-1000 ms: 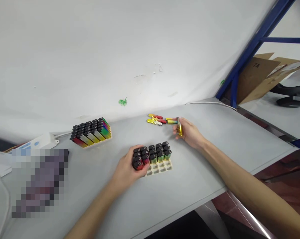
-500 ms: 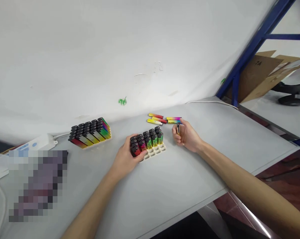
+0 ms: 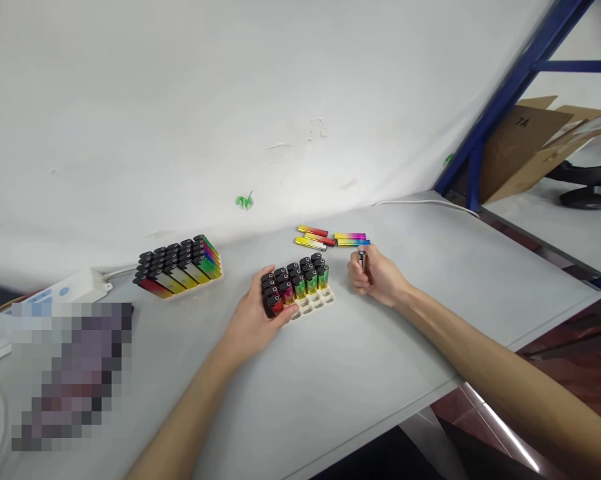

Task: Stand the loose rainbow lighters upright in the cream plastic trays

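Note:
My left hand is closed round the left end of a pale tray, thumb at the front and fingers behind. Black-topped lighters stand upright in its back rows, red at the left and green-yellow at the right; the front holes that show have no lighters in them. To the right of the tray, my right hand grips a single lighter upright, its thumb at the metal top. Most of that lighter's body is hidden by the fingers. Just behind lie several loose coloured lighters, on their sides.
A second tray of lighters stands at the left by the wall. Beyond it are a white power strip and a blurred-out object. A blue metal frame and cardboard boxes stand at the right.
My right thumb has come down from its raised position to the top of the lighter. My left hand keeps its hold on the tray; the view has shifted slightly.

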Demonstrator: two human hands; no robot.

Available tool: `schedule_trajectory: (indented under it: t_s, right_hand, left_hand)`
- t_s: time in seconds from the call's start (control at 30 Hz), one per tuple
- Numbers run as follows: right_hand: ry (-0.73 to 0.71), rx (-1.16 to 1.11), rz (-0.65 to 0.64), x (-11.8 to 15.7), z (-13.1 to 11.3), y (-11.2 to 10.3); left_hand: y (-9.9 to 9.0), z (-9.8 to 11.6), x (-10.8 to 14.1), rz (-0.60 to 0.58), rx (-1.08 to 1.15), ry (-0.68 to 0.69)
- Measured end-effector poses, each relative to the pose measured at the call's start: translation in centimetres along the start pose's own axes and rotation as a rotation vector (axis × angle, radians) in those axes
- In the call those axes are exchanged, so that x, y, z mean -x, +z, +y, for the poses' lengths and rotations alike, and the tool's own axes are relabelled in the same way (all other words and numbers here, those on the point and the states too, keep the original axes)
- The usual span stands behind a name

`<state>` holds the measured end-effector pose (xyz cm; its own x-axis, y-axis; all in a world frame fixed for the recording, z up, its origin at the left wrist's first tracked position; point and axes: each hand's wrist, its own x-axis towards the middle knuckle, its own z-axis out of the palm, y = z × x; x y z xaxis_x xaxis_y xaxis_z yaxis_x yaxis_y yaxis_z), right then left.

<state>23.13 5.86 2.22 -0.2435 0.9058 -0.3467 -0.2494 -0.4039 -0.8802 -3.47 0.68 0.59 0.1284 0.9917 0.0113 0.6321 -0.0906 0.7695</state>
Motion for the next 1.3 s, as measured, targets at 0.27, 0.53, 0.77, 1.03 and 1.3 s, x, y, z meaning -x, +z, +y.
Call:
schedule_trajectory:
  t_s: [0.27,0.53,0.77,1.03,1.3]
  right_hand:
    - [-0.024,-0.086,0.023,-0.4,-0.1,-0.5]
    - [0.001,-0.054,0.061,-0.3,0.0,-0.3]
    - [-0.066,-0.095,0.126,-0.4,0.0,-0.6]
    - [-0.222,0.004,-0.045,-0.5,0.4,-1.2]
    - [-0.362,0.491,-0.056,1.6,-1.3,-0.9]
  left_hand:
    - [0.0,-0.3,-0.1,0.033,-0.042,0.031]
    - [0.0,-0.3,-0.1,0.034,-0.059,0.049]
    - [-0.1,-0.1,0.0,0.015,-0.074,0.029]
    - [-0.1,-0.4,-0.1,-0.020,-0.061,0.044]
    - [0.0,-0.7,0.0,-0.009,-0.070,0.069]
